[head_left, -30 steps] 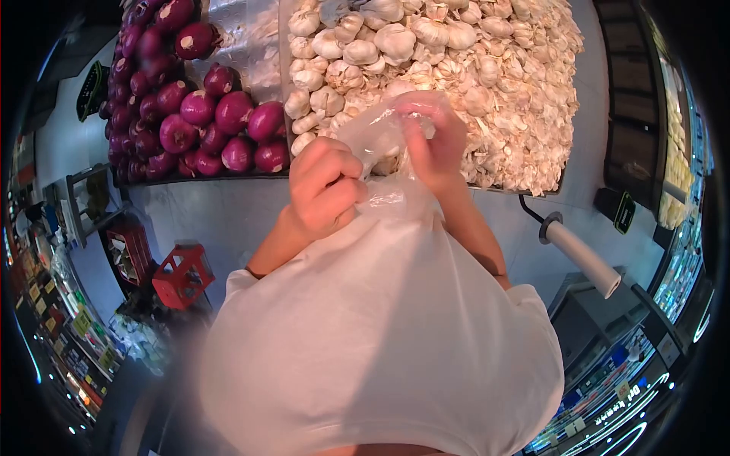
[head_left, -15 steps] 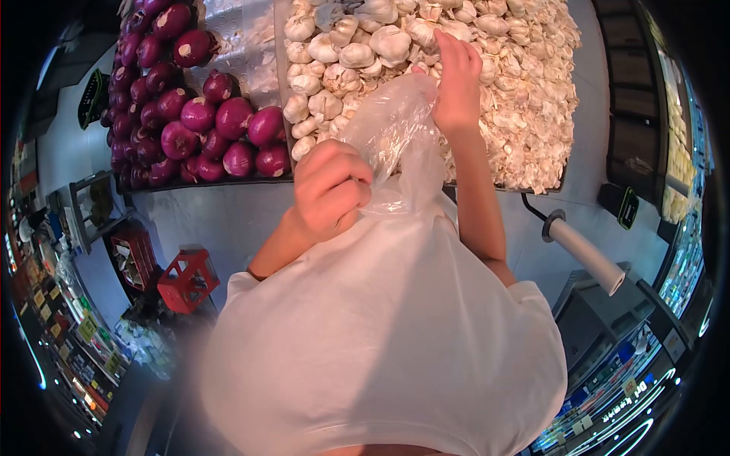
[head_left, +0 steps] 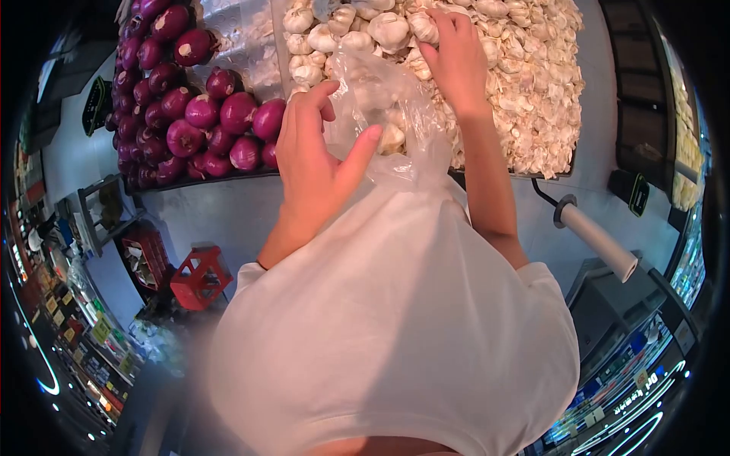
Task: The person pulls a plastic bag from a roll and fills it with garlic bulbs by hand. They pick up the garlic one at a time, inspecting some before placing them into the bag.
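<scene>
My left hand (head_left: pixel 315 156) has its fingers and thumb spread at the left side of a clear plastic bag (head_left: pixel 430 129). The bag lies against the garlic pile, its film wrinkled and spread, with a bulb visible through it near my thumb. On the bag's upper right, my right hand (head_left: pixel 460 64) has its fingers and thumb around a whole garlic bulb (head_left: pixel 423 27) at the pile. More white garlic bulbs (head_left: pixel 388 32) lie around it, and loose cloves (head_left: pixel 532 99) are heaped to the right.
Red onions (head_left: pixel 201 112) are piled on the left, beside a clear divider. A roll of plastic bags (head_left: pixel 597 242) sticks out below the stand at the right. A red crate (head_left: pixel 201 278) stands on the floor at the lower left.
My left hand has opened from a curled grip and moved up and slightly left. My right hand's fingers have closed around a garlic bulb. The bag has spread out between the hands.
</scene>
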Demonstrator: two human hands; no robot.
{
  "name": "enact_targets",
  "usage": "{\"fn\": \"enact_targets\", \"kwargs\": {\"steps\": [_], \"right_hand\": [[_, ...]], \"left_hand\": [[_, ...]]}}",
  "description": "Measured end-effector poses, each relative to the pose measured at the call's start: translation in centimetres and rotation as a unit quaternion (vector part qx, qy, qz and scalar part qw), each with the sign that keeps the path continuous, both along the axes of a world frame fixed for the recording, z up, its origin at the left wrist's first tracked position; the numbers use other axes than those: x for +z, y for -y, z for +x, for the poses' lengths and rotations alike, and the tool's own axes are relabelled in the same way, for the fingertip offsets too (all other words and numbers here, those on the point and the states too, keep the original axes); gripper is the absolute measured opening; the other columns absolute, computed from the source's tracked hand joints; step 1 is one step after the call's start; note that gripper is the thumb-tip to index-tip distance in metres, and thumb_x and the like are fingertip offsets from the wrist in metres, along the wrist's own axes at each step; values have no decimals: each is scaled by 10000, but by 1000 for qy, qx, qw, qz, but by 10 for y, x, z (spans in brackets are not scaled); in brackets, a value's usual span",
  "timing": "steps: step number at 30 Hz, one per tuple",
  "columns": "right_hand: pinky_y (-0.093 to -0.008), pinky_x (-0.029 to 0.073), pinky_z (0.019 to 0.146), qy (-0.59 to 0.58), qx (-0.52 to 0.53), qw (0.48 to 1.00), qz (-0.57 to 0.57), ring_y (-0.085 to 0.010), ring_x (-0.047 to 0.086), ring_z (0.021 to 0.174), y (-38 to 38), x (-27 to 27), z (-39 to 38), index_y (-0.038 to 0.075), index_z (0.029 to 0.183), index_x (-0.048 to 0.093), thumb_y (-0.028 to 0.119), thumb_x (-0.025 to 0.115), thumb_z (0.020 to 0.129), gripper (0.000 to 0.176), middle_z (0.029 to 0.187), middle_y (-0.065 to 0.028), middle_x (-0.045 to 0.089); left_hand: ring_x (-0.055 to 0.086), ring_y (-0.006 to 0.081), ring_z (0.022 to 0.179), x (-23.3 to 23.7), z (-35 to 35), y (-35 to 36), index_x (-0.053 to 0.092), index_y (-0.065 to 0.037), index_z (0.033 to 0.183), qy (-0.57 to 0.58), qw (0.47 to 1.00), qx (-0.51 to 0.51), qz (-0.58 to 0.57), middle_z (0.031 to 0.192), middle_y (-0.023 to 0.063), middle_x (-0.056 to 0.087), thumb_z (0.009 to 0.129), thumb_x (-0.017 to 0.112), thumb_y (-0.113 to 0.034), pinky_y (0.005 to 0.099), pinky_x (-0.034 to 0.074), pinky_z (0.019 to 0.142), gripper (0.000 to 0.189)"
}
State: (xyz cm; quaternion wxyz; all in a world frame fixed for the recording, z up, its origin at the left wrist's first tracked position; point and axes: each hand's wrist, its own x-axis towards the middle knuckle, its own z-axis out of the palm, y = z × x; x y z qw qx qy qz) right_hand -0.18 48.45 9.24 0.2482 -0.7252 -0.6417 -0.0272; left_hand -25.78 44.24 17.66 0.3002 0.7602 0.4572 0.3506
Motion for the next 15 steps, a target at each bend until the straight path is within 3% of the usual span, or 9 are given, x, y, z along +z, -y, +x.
{"fn": "enact_targets", "kwargs": {"steps": [1, 4, 7, 8, 10, 13, 15], "right_hand": [[-431, 554, 912, 12, 2, 1000, 6, -328, 640, 1124, 0, -1, 2, 57, 1417, 525, 151, 737, 933, 536, 1319, -157, 625], [-379, 504, 794, -120, 1, 990, 71, -283, 604, 857, 3, 12, -4, 7, 1260, 564, 127, 721, 934, 381, 930, -156, 576], [-401, 517, 826, -209, -50, 975, 62, -305, 621, 890, 10, 18, -11, 8, 1291, 581, 111, 705, 942, 384, 1003, -166, 607], [-413, 518, 846, -322, -39, 943, 73, -322, 626, 917, 12, 17, -11, 6, 1290, 584, 116, 707, 941, 386, 1049, -170, 616], [-438, 521, 888, -535, -16, 839, 93, -355, 636, 969, 14, 17, -10, 2, 1288, 591, 126, 710, 937, 390, 1140, -180, 633], [-417, 581, 868, -645, 62, 750, 133, -315, 705, 1035, 36, 41, -21, -3, 1408, 480, 81, 674, 951, 504, 1291, -177, 638], [-412, 592, 851, -737, 88, 668, 56, -301, 725, 995, 55, 64, -32, -29, 1400, 461, 49, 639, 961, 481, 1280, -177, 641]], "left_hand": [[584, 280, 860, 3, 0, -2, 557, 5, 1311, -35, 999, 1, 23, 1000, 120, 592, 841, 843, -303, 380, 475, 731, 631], [605, 278, 888, 9, -2, -5, 563, -3, 1318, -77, 997, -6, 14, 1033, 125, 590, 840, 847, -356, 391, 492, 739, 659], [560, 204, 794, 1, -4, -7, 576, -29, 1348, -96, 995, -14, -29, 1005, 90, 583, 837, 854, -331, 344, 471, 678, 656], [534, 168, 742, -2, -5, -8, 582, -40, 1361, -104, 994, -15, -43, 985, 70, 581, 836, 857, -310, 319, 458, 647, 651], [595, 220, 709, 1, -6, -9, 574, -23, 1360, -143, 987, -1, -70, 912, 96, 615, 840, 846, -409, 369, 484, 620, 703], [616, 235, 649, 8, -8, -14, 574, -7, 1361, -184, 974, 17, -128, 789, 94, 631, 847, 840, -461, 384, 489, 583, 735], [616, 224, 637, 9, -10, -18, 575, -5, 1366, -190, 967, 8, -171, 734, 88, 630, 857, 834, -442, 372, 487, 580, 720]]}}
